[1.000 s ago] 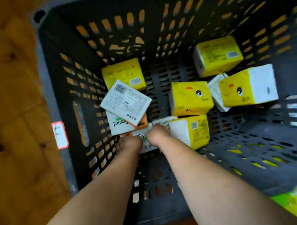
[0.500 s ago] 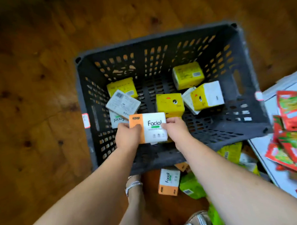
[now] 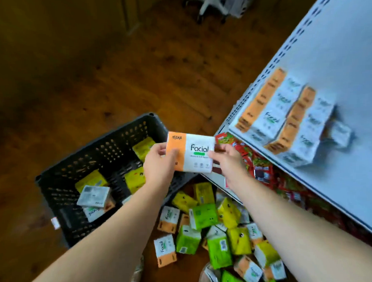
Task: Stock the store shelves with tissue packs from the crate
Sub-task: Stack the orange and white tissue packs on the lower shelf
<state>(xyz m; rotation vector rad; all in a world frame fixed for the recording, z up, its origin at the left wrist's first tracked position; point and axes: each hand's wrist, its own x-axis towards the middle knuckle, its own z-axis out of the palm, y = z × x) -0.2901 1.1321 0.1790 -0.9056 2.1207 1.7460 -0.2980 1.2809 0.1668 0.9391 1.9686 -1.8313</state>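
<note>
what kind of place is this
Probably a small shop mid-restock: a white perforated metal shelf holds rows of orange-and-white tissue packs, red snack packets lie on the level beneath it, and a black crate stands on the wooden floor.

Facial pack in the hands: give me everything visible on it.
The Facial tissue pack is a flat rectangular soft pack in glossy film: white, with an orange band at its left end, dark "Facial" lettering, a green bar beneath and small icons along the bottom. It is held up, printed face toward the camera, slightly tilted, between the black crate and the white shelf. The left grip pinches the orange end, the right grip the white end; nothing else touches it.
</note>
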